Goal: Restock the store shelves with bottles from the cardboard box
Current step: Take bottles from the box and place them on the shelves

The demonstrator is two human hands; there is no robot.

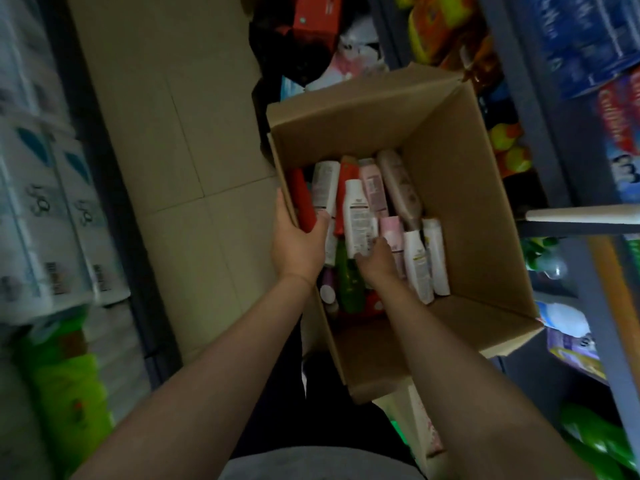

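Beige floor tiles ran down a narrow aisle between stocked store shelves. At the middle of the view the left hand curled over the left wall of the cardboard box, thumb inside against a red bottle, so it seemed to steady the box rather than lift anything. The right hand reached inside, its fingers closing round the lower end of a white bottle. Around it lay many more bottles: pink, white, a green one. The box looked nearly full across its floor, so by my reckoning restocking had barely begun. Shelves on the right held toothpaste cartons and packets; white packs filled the left.
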